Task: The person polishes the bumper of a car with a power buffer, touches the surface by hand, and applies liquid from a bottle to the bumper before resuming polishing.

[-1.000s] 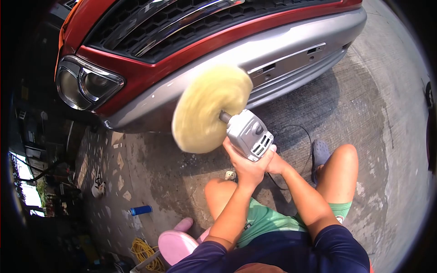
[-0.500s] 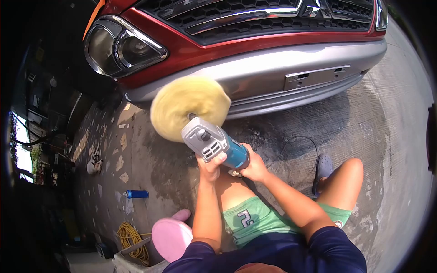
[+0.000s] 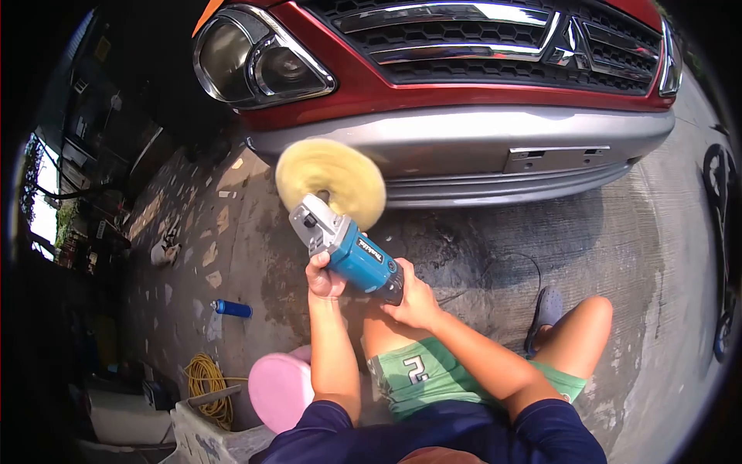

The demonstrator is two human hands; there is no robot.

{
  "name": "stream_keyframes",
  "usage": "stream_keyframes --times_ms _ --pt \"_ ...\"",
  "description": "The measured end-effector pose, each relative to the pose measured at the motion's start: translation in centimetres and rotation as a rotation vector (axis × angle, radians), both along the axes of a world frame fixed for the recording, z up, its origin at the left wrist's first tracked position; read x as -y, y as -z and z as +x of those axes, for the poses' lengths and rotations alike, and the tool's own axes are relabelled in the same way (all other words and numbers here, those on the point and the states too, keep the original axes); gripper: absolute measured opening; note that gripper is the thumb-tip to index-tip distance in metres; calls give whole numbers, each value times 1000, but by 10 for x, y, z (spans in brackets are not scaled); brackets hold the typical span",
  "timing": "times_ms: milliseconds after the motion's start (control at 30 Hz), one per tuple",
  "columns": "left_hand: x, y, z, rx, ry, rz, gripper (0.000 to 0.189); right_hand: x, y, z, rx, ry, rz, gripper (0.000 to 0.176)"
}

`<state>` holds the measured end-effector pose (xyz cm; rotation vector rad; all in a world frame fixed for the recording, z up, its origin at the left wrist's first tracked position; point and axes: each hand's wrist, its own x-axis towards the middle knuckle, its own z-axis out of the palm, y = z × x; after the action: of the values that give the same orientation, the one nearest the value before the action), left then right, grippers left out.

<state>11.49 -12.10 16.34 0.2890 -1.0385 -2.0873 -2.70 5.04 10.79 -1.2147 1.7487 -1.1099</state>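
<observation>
Both my hands are closed on a teal and silver electric polisher (image 3: 366, 261). Near its metal head, my left hand (image 3: 325, 278) wraps the body from the left. My right hand (image 3: 415, 297) grips the dark rear end of the tool. A round yellow buffing pad (image 3: 357, 172) is mounted at the head, its surface smeared by spinning. In this view the pad overlaps the lower left part of the car's silver bumper (image 3: 452, 131). Above the bumper sit a red body panel, a cloudy headlight (image 3: 287, 71) and a chrome grille (image 3: 464, 52).
A blue bottle (image 3: 233, 308) lies on the concrete at left. Closer in are a pink round-topped stool (image 3: 280, 393) and a coiled yellow hose or cord (image 3: 209, 387) by a grey block trough (image 3: 185, 424). A dark cable (image 3: 533, 263) curves over the ground near my clog (image 3: 549, 308).
The polisher has turned, so its teal side and lettering now show, and its pad is tilted differently. The car appears farther right and lower in view.
</observation>
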Motion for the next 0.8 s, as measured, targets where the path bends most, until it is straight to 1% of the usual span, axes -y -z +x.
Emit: stream_keyframes --times_ms 33,67,100,133,167,200,233,267,333,433,533,567,600,667,733,800 --pt "-12 4 -10 52 22 -19 89 -12 18 -1 34 53 -61 108" --pt "-25 11 -21 114 13 -26 83 -25 28 -3 75 115 -51 108" --pt "-42 7 -38 165 35 -50 80 -37 43 -5 95 180 -103 106" --pt "-60 -6 -56 224 59 -106 76 -47 56 -8 121 241 -153 103" --pt "-70 -4 -73 245 121 -184 78 -58 54 -13 185 280 -87 100" --pt "-81 -7 -90 236 145 -215 84 -69 51 -20 246 317 -18 97" --pt "-87 1 -103 215 161 -249 90 -76 65 -23 151 362 -119 92" --pt "-94 5 -114 200 156 -260 91 -83 84 -29 199 365 -104 90" --pt "-100 15 -123 194 81 -308 91 -88 84 -33 123 381 -157 88" --pt "-86 7 -98 194 67 -249 89 -77 63 -24 107 327 -165 90" --pt "-56 0 -47 172 9 -138 66 -42 48 -10 131 166 -95 101" --pt "-45 -4 -31 142 -43 -94 63 -28 39 -4 81 116 -70 105" --pt "-32 -8 -16 111 -95 -51 60 -11 19 2 23 65 -24 109" --pt "-2 -14 14 45 -231 2 59 25 3 10 -78 -46 -126 112" --pt "32 -23 37 3 -301 50 59 60 -5 15 -132 -152 -236 114" --pt "60 -35 56 9 -361 48 60 87 -26 21 -215 -207 -209 115"
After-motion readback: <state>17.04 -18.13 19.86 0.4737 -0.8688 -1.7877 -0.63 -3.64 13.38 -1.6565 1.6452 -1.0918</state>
